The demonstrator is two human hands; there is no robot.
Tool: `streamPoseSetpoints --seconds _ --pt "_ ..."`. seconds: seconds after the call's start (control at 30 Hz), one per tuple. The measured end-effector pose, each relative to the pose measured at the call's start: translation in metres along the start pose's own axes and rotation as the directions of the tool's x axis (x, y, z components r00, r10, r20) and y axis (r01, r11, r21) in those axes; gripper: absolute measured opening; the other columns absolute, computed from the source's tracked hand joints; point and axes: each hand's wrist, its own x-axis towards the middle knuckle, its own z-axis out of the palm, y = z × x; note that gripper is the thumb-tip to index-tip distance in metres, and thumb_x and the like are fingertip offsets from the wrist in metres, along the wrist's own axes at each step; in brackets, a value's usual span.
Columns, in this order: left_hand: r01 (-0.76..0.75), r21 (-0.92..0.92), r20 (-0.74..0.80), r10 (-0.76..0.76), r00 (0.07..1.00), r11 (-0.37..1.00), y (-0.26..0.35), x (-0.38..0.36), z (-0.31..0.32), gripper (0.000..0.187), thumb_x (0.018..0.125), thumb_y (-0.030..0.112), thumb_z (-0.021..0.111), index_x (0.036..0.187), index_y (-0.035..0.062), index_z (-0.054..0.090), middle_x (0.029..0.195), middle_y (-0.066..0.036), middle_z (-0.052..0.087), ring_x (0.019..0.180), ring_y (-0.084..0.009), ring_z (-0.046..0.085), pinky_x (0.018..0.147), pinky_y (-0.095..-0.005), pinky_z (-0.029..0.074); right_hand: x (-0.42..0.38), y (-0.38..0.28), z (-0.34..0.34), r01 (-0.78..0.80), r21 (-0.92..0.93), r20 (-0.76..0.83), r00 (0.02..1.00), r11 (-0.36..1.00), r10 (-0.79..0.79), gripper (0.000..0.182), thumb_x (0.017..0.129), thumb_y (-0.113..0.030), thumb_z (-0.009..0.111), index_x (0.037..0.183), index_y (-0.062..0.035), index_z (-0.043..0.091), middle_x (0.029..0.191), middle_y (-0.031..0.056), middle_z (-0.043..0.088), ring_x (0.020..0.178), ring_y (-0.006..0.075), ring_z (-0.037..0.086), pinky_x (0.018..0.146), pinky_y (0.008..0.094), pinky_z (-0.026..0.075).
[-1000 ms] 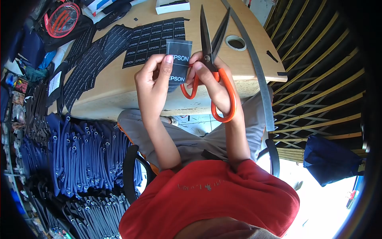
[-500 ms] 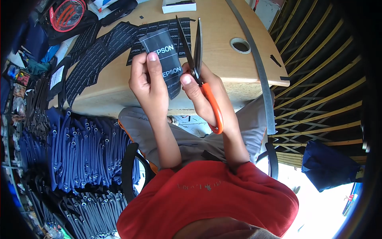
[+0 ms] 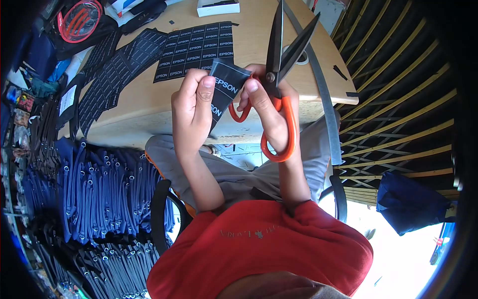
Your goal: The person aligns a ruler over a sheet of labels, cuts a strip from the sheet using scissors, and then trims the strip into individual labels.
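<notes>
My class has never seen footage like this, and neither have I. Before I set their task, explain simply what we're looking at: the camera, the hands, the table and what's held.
There is no machine here: a person works with two bare hands. The camera is worn on their head, looking forward and down, so their red top fills the lower middle.

The left hand holds a dark strip printed "EPSON". The right hand holds scissors with orange handles, blades apart and pointing away from the body.

On the wooden table lie a dark sheet repeating that word, more printed sheets to its left, and a white box at the back.
</notes>
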Motion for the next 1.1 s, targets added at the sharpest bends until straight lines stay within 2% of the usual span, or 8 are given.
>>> streamPoseSetpoints --seconds 0.13,0.37,0.57,0.63,0.7,0.83,1.0,1.1 --pt "0.011 0.081 0.082 -0.017 0.997 0.997 0.001 0.002 0.001 0.021 0.1 0.019 0.057 0.091 0.0001 0.058 0.063 -0.001 0.054 0.058 -0.004 0.044 0.051 -0.0237 0.036 0.004 -0.002 -0.01 -0.063 -0.016 0.038 0.997 0.998 0.063 0.02 0.093 -0.016 0.065 0.103 0.0005 0.06 0.068 0.0013 0.058 0.059 0.0061 0.051 0.055 0.0224 0.04" --pt "0.055 -0.023 0.205 -0.049 0.978 0.998 -0.001 0.002 0.001 0.018 0.093 0.014 0.067 0.094 -0.0007 0.058 0.069 -0.004 0.061 0.062 -0.0043 0.052 0.055 -0.0229 0.042 0.001 -0.004 -0.014 -0.119 -0.005 0.071 0.99 0.993 0.119 0.013 0.092 -0.008 0.061 0.1 0.0021 0.059 0.067 0.0017 0.057 0.059 0.0068 0.053 0.054 0.0221 0.04" --pt "0.133 -0.051 0.337 -0.108 0.935 0.99 -0.007 0.002 -0.007 0.033 0.08 0.016 0.08 0.097 -0.0023 0.059 0.07 -0.004 0.062 0.065 -0.0054 0.054 0.058 -0.0233 0.043 0.0 -0.006 -0.019 -0.073 0.152 -0.104 0.991 0.986 0.09 0.014 0.092 -0.007 0.059 0.1 0.0036 0.058 0.071 0.0034 0.058 0.06 0.0103 0.058 0.057 0.0241 0.046" --pt "0.192 0.25 0.446 -0.289 0.847 0.949 -0.004 0.006 -0.021 0.028 0.082 0.018 0.079 0.089 -0.0021 0.06 0.065 -0.003 0.058 0.062 -0.0058 0.048 0.055 -0.0241 0.04 -0.002 -0.01 -0.029 -0.019 0.074 -0.22 0.975 0.997 0.035 0.022 0.09 -0.006 0.057 0.11 0.0023 0.053 0.08 0.0092 0.059 0.061 0.0173 0.06 0.059 0.0308 0.05" --pt "0.223 0.207 0.424 -0.293 0.857 0.953 -0.013 0.004 -0.027 0.026 0.086 0.02 0.075 0.083 -0.0021 0.061 0.061 0.0 0.051 0.06 -0.0052 0.04 0.052 -0.0242 0.034 -0.004 -0.016 -0.035 0.154 0.079 -0.376 0.92 0.985 -0.113 0.019 0.09 -0.005 0.06 0.106 0.0048 0.055 0.076 0.007 0.06 0.061 0.0132 0.059 0.059 0.0268 0.05" --pt "0.242 0.127 0.314 -0.27 0.91 0.962 -0.043 0.002 -0.044 0.02 0.091 0.016 0.07 0.085 -0.002 0.062 0.062 0.006 0.043 0.06 -0.0026 0.034 0.052 -0.0222 0.028 -0.007 -0.032 -0.053 0.363 0.062 -0.463 0.836 0.93 -0.295 0.022 0.09 -0.003 0.058 0.11 0.0042 0.054 0.08 0.0115 0.063 0.061 0.0163 0.059 0.059 0.0282 0.05" --pt "0.281 0.147 0.139 -0.301 0.943 0.948 -0.042 0.005 -0.039 0.018 0.096 0.02 0.063 0.092 0.0024 0.064 0.071 0.006 0.052 0.062 -0.0022 0.04 0.056 -0.0191 0.033 -0.011 -0.036 -0.062 0.34 -0.044 -0.434 0.84 0.939 -0.324 0.022 0.09 -0.005 0.058 0.108 0.0045 0.053 0.081 0.0124 0.064 0.061 0.0166 0.059 0.058 0.0291 0.05" --pt "0.226 0.151 0.089 -0.241 0.966 0.962 -0.046 0.008 -0.029 0.02 0.097 0.021 0.062 0.093 0.0016 0.064 0.074 0.004 0.055 0.065 -0.0028 0.045 0.061 -0.0193 0.038 -0.01 -0.037 -0.06 0.295 0.163 -0.396 0.894 0.942 -0.211 0.024 0.089 -0.007 0.059 0.109 0.0028 0.051 0.08 0.0122 0.062 0.061 0.0177 0.06 0.057 0.0313 0.05"
